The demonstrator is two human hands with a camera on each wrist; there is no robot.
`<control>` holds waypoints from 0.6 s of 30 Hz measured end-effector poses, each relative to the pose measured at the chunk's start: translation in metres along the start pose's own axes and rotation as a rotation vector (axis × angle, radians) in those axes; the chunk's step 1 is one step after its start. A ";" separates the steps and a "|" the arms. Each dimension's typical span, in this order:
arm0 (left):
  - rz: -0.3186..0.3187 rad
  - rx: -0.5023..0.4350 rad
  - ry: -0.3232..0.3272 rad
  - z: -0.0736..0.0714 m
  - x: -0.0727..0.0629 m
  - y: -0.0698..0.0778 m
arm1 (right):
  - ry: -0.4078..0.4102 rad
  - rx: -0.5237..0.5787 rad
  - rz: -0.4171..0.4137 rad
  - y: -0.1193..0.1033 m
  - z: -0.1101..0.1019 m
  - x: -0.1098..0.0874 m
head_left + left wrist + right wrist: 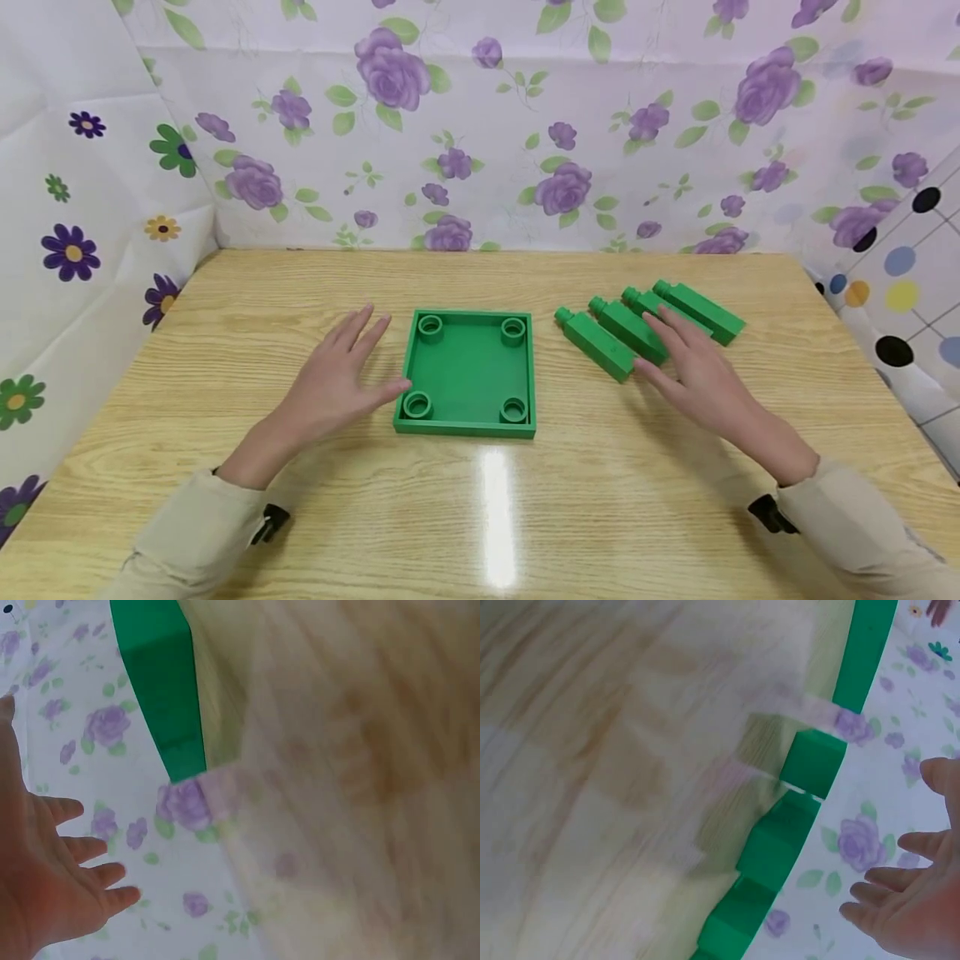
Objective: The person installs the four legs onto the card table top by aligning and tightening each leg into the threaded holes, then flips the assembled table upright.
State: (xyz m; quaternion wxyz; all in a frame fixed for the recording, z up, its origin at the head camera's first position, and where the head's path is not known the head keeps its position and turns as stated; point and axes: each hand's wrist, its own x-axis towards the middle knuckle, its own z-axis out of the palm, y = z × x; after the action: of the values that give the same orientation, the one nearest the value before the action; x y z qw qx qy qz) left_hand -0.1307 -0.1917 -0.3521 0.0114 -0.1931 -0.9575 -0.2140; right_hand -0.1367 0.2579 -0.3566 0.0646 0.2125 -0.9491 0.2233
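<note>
A green square plastic panel (471,367) lies on the table with its raised rim upward and a round socket in each corner. My left hand (330,385) hovers at its left side, fingers spread, the thumb tip overlapping the rim in the head view. To the right, several green square-sided legs (597,343) with narrow knobbed ends lie side by side at a slant. Over their near ends hangs my right hand (699,385), fingers apart and holding nothing, partly covering one leg. The right wrist view shows the blunt leg ends (814,763) in a row.
The wooden table (315,508) runs back to a wall hung with purple-flowered cloth (480,125). Patterned sheets also hang at the left (67,208) and the right (911,283). A strip of glare lies on the table in front of the panel.
</note>
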 end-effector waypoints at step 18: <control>-0.120 -0.464 -0.142 0.040 -0.010 0.013 | 0.034 0.216 0.116 -0.012 0.020 0.007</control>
State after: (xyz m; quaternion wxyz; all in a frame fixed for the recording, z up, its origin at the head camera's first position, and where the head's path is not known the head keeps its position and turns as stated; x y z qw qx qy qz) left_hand -0.1147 -0.1679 -0.3847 -0.1133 -0.1478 -0.8909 -0.4143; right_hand -0.1384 0.2365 -0.3676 0.0442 0.1589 -0.9291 0.3310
